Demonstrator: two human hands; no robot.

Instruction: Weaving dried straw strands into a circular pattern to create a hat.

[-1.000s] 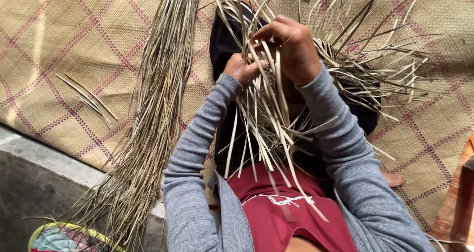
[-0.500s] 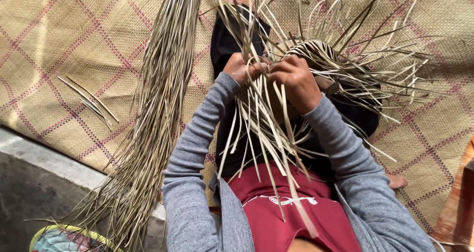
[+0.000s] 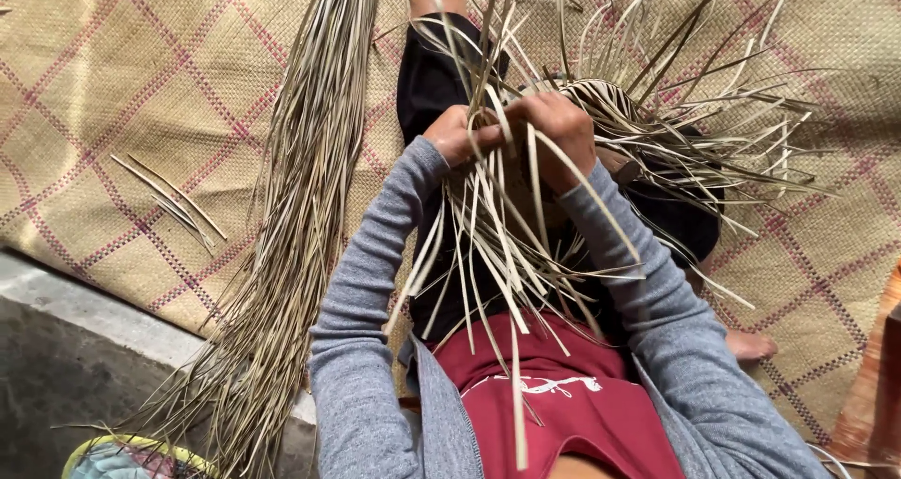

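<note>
A half-woven piece of pale dried leaf strips (image 3: 610, 113) rests over my lap, with loose strip ends fanning out in all directions. My left hand (image 3: 460, 136) pinches several strips at the woven edge. My right hand (image 3: 561, 127) grips strips right beside it, fingers curled around them. Both arms wear grey sleeves. Long strip ends hang down toward my red shirt (image 3: 554, 395). The woven centre is partly hidden behind my hands.
A long bundle of loose dried strips (image 3: 296, 207) lies to my left on a woven mat with pink check lines (image 3: 122, 94). A few stray strips (image 3: 169, 197) lie further left. A concrete edge (image 3: 84, 319) borders the mat. My bare foot (image 3: 751, 346) shows at right.
My right hand has dropped from above the strips down to the woven edge, close against my left hand. The left hand has barely moved.
</note>
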